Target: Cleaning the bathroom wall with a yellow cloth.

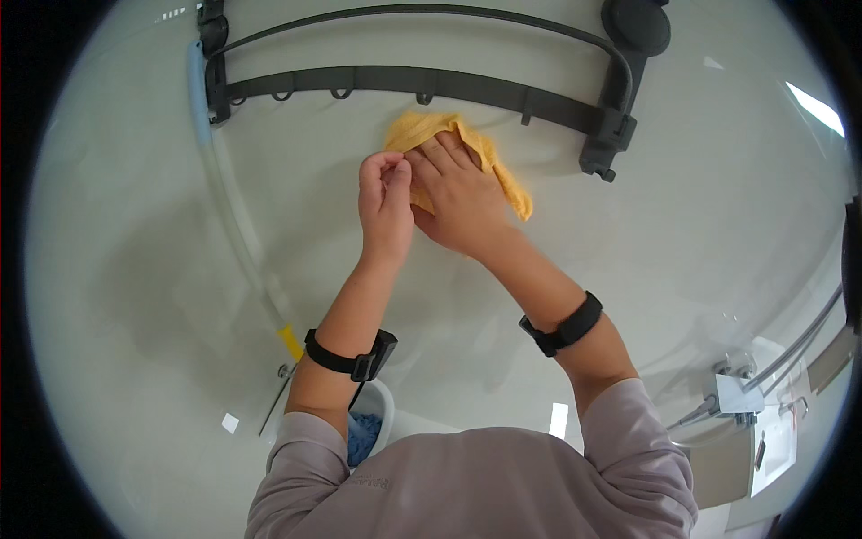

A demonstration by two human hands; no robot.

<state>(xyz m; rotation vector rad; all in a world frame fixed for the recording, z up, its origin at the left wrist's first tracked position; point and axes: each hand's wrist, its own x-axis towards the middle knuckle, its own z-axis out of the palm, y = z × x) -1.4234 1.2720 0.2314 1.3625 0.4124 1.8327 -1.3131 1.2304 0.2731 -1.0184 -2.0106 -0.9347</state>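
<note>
So we've got the yellow cloth (417, 128) bunched up under the right hand (467, 198), against a pale, glossy wall (628, 251). The right fingers are stretched out and flattish on it, not clenched; the top fold laps up around the fingertips, and a loose tail pokes out to the right of them. The left hand (384, 202) is just left of those fingers, its own fingers loosely curled in. We can't tell if they're pinching the cloth's edge or merely sitting next to it, since the overlap hides that.

What we'd worry about: the hold looks like mostly pressure, so if the palm eases off, the cloth could slide down or drop. That crumpled top edge might also ride over the knuckles if the hand pushes upward. And right above the fingers there's a dark rack (431, 81) with little hooks (341, 93) along its lower bar. Reach a bit high and the cloth could snag, or we'd get bumped knuckles.

Out left of the fingers runs a long pole (199, 99) with a blue end; a wide elbow swing could knock it. Well below the fingers, there's a bucket (386, 413) with blue cloth (364, 436) inside, maybe bumpable if that left elbow drops.
</note>
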